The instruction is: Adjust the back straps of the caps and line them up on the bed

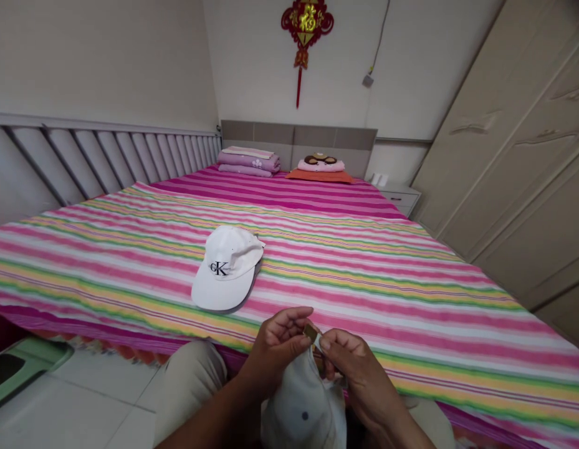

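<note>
A pale cap hangs between my knees, held by its back strap. My left hand is closed on the small brass-coloured buckle, with the thumb along its near side and the upper fingers curled above. On the right, my right hand pinches the pale end of the strap between thumb and forefinger, just beside the buckle. Its other fingers fold underneath, partly hidden. Farther up on the bed lies a white cap with black lettering, its brim toward me, touched by neither hand.
The bed's striped sheet spreads out before me. Folded bedding and a folded pink item lie by the headboard. A railing runs along the left, a wardrobe along the right. A green stool stands lower left.
</note>
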### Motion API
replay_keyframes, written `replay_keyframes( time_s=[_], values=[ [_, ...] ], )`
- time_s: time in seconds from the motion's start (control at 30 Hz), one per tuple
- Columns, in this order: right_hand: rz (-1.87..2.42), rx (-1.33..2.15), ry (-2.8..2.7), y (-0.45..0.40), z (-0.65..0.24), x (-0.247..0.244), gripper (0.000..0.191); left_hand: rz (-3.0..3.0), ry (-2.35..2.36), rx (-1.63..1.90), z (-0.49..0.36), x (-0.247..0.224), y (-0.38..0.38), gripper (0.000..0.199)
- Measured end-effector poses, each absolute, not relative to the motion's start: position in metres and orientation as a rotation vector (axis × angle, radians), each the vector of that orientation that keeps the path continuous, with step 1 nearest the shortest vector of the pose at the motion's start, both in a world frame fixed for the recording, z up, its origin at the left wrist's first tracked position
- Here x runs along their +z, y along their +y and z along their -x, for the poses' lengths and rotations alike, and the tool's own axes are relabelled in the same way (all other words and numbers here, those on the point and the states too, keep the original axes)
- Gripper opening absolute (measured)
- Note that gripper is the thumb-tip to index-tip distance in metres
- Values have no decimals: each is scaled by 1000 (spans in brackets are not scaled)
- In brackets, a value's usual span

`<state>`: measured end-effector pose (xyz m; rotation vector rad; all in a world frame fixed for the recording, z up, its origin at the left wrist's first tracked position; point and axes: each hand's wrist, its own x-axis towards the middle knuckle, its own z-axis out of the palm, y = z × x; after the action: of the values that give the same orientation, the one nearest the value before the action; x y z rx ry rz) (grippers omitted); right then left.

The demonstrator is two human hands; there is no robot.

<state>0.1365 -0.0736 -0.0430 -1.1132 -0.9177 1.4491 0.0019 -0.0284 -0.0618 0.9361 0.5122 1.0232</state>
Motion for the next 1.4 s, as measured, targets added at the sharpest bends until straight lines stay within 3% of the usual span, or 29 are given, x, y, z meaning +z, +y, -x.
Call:
replay_keyframes(
  time_s=[0.73,1.03,1.4],
  values=[
    [1009,1570,-820,-76,-135,-42,33,-925,482,1102,-10,-69,-33,46],
    [1168,1382,-1111,-76,-143,-38,31,-858,524,1146,-7,-69,-32,47],
    [1181,1379,-1050,-74,-136,-41,31,-852,467,1081,-9,-70,-34,48]
  ],
)
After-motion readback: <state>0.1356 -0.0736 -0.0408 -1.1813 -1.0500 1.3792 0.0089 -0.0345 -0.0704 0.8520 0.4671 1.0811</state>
